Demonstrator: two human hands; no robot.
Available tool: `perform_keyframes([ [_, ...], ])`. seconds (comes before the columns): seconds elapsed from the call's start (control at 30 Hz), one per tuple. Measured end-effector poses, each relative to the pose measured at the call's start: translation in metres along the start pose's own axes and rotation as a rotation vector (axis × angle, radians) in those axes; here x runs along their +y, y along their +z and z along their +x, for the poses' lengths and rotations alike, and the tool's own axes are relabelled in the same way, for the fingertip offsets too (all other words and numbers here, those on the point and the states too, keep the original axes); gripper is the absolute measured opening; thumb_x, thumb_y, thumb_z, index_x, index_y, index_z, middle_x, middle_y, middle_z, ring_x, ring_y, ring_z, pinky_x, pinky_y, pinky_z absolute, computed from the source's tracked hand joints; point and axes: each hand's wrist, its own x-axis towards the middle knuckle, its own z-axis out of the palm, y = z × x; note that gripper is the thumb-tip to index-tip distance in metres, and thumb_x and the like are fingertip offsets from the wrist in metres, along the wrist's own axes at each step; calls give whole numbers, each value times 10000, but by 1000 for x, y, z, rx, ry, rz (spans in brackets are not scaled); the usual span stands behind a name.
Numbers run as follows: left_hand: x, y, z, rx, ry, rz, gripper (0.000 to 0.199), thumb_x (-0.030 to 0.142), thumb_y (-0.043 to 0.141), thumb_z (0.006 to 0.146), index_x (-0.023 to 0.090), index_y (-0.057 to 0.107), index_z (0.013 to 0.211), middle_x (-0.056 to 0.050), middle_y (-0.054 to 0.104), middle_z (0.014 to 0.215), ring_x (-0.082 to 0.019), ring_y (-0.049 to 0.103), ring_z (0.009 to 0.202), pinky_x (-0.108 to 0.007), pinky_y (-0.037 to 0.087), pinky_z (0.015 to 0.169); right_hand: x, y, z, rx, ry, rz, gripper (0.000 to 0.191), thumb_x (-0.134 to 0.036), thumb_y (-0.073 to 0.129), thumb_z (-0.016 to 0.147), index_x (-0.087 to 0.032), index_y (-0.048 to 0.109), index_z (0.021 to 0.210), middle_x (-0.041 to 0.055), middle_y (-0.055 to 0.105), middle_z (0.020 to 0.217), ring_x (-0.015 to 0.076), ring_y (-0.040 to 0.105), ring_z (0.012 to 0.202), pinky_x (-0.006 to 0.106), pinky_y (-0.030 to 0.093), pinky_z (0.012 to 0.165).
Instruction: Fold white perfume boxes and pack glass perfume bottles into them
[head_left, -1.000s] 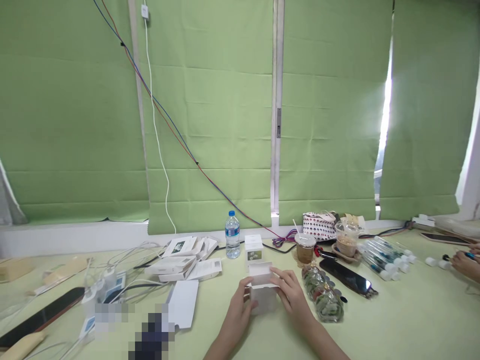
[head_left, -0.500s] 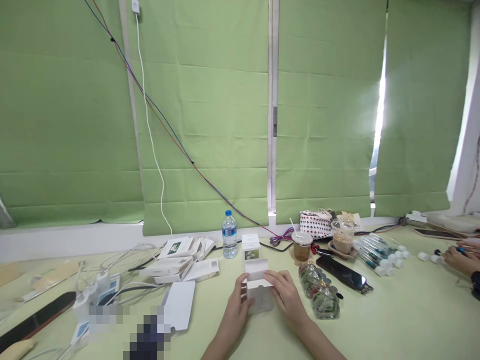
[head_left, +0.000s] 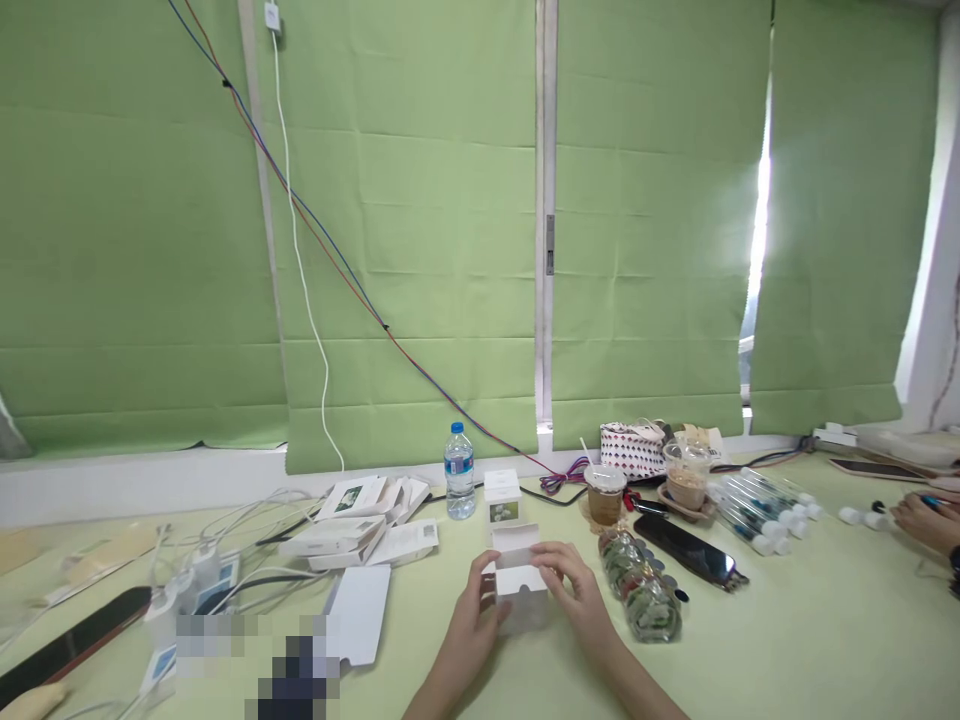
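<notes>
Between my two hands, near the table's front, is a small white carton [head_left: 522, 580] with a flap raised at its far side. My left hand [head_left: 477, 604] grips the left side, thumb at the near face and fingers at the left edge. At the right edge and top, the curved fingers of my right hand [head_left: 574, 585] hold the carton too. Just behind it stands another white box [head_left: 502, 500] with a small green picture on its front. Whatever is inside the held carton cannot be made out.
A water bottle [head_left: 459, 472] stands behind, left of the boxes. Flattened white cartons [head_left: 352, 530] and cables lie left. To the right are a drink cup [head_left: 604, 492], clear round packs [head_left: 645, 590], a black phone-like object [head_left: 686, 548] and tubes [head_left: 761, 510]. Another person's hand [head_left: 926, 520] is far right.
The held carton's top has changed shape: its near edge now shows a notch and the inner white area looks larger. My right hand's fingers have shifted slightly.
</notes>
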Motion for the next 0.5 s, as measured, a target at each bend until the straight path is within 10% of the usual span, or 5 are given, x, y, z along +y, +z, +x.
perform_keyframes([
  [0.5, 10, 3, 2, 51, -27, -35, 378, 531, 484, 873, 255, 446, 1128, 4, 635, 807, -196, 598, 799, -283, 435, 745, 1, 11, -6, 103, -35, -36, 271, -389, 467, 924, -235, 677, 850, 83, 620, 1021, 237, 610, 962, 317, 514, 798],
])
